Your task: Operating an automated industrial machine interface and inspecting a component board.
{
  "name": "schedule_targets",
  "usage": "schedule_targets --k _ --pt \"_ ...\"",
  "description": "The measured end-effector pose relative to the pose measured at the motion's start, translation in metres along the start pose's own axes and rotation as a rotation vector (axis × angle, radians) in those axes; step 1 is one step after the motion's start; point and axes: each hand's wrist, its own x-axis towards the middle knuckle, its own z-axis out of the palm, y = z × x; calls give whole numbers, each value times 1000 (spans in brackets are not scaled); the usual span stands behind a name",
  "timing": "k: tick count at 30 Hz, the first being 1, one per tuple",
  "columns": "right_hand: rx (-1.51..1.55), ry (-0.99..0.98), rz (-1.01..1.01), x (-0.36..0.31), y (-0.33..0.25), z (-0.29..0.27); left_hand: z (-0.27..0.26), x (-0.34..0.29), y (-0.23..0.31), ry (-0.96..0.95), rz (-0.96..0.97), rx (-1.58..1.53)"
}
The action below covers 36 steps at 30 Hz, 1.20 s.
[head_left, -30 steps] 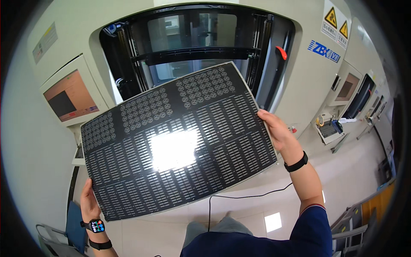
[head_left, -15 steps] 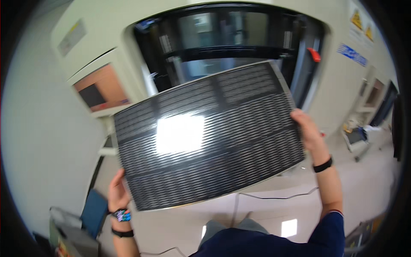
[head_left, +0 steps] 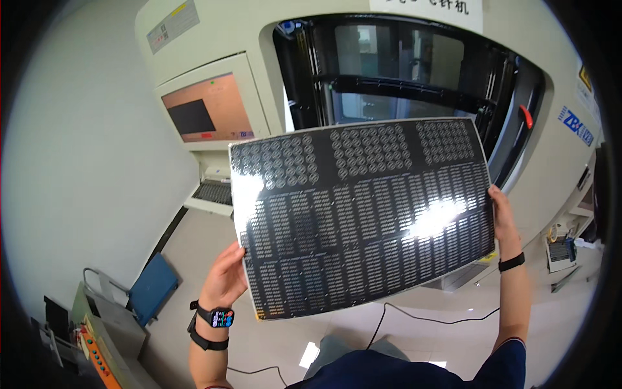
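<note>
A large, flat black panel (head_left: pixel 363 220) hangs tilted in front of me, between both hands. It is glossy with pale edges and looks like a printed circuit board sheet. Round pale patterns run along its top, with rows of short pale marks below. My left hand (head_left: pixel 225 275) grips its left edge near the lower corner, thumb on the front face. On the opposite edge, my right hand (head_left: pixel 504 211) is closed, its fingers partly hidden behind the panel. Bright glare covers parts of the surface.
Beyond the panel stands a pale machine (head_left: pixel 259 39) with a dark open bay (head_left: pixel 402 58), a red handle (head_left: pixel 526 117) and a screen (head_left: pixel 207 110). A keyboard (head_left: pixel 214 192) sits below the screen. A blue chair (head_left: pixel 152 288) is at left; a black cable (head_left: pixel 427 318) crosses the floor.
The panel and both hands have shifted right in view, and the panel's tilt has lessened. The machine also appears further right, as my view has turned. Both hands keep their grip.
</note>
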Motion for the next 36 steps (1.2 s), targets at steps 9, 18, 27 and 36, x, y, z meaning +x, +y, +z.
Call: schedule_targets --k 9,18,27,36 --pt "132 -50 -90 -27 -12 5 -20 -6 -8 -12 -10 69" --pt "43 -85 -144 -42 5 -5 -25 -16 -12 70 56 240" --pt "-921 -37 -844 -13 -11 6 -49 19 5 3 657 1539" --pt "-841 253 -1149 -33 -19 24 -49 0 5 239 1107 1856"
